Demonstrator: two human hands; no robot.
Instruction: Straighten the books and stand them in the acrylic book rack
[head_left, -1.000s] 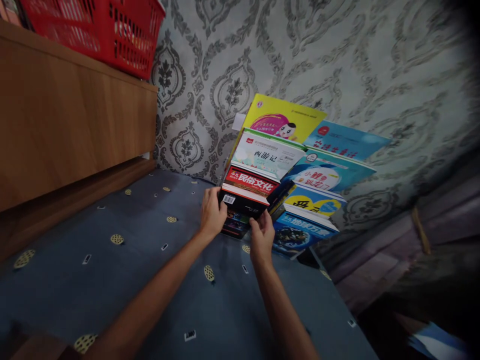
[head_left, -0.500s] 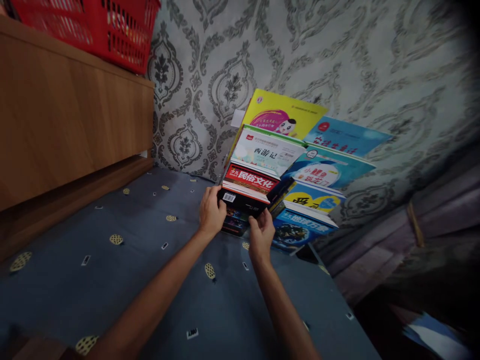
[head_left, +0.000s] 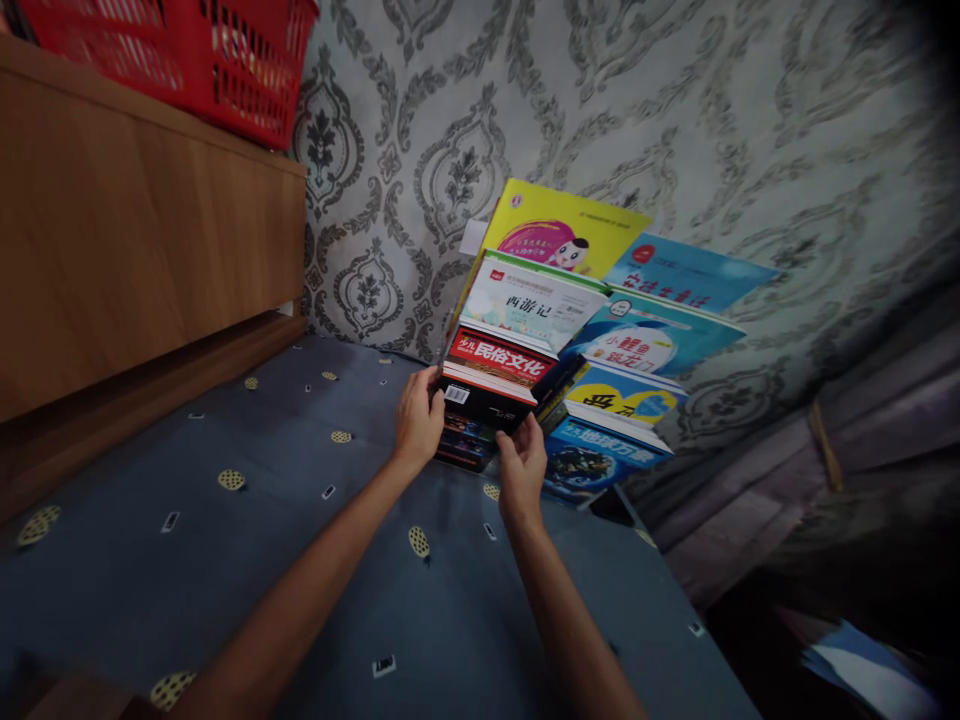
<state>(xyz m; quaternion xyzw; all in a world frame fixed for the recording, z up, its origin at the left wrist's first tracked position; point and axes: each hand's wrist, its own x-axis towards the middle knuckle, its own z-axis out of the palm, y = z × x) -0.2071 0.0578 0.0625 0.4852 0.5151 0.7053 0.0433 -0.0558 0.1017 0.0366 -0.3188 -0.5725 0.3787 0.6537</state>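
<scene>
Two rows of upright books lean back against the patterned wall. At the front of the left row is a black book (head_left: 487,403) with a barcode. My left hand (head_left: 420,415) grips its left edge, and my right hand (head_left: 523,462) holds its lower right edge. Behind it stand a red book (head_left: 501,358), a white book (head_left: 525,305) and a tall yellow book (head_left: 574,225). In the right row are a blue book with a globe (head_left: 592,460), a yellow and blue book (head_left: 622,393), a teal book (head_left: 652,335) and a light blue book (head_left: 690,272).
The books stand on a dark cloth (head_left: 285,560) with a pineapple print. A wooden cabinet (head_left: 150,230) is on the left, with a red basket (head_left: 247,75) on top. A purplish curtain (head_left: 757,500) hangs at the right.
The view has shifted very slightly. Both hands stay at the sides of the black book, and the books stand as before.
</scene>
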